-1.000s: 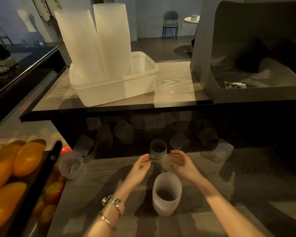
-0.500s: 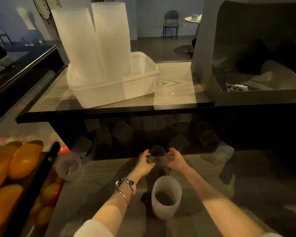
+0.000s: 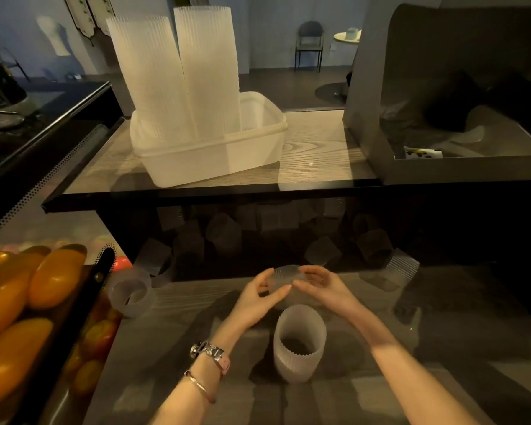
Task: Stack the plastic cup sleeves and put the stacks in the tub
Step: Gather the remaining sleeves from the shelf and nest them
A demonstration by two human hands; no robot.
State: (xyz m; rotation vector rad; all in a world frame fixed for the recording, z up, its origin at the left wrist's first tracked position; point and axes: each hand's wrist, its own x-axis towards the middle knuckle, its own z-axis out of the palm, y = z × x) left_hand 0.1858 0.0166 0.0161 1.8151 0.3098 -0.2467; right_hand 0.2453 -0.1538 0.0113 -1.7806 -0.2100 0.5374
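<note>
A single ribbed, translucent cup sleeve (image 3: 285, 275) is held between both hands above the lower wooden counter (image 3: 178, 305), squeezed somewhat flat. It is pinched by the thumb and fingers of the left hand (image 3: 259, 297) at its left end and by the curled fingers of the right hand (image 3: 324, 288) at its right end, so that both hands are closed on the same sleeve. A watch (image 3: 210, 352) and a thin bangle (image 3: 200, 389) are worn on the left wrist. Just below the hands, between the forearms, a short stack of sleeves (image 3: 299, 343) is stood upright on the counter, its open mouth turned upward. A further loose sleeve (image 3: 131, 291) is seen lying on its side to the left, near a tray of orange and red fruit (image 3: 19, 296). More loose sleeves (image 3: 400, 266) are scattered in the shadow under the upper shelf (image 3: 316, 154), many of them too dim to be counted. On that shelf the white tub (image 3: 224, 154) is placed, and two tall stacks of sleeves (image 3: 178, 78) are leaned inside its left part, the right part being left unfilled. A grey open box (image 3: 460, 170) is set at the shelf's right end.
</note>
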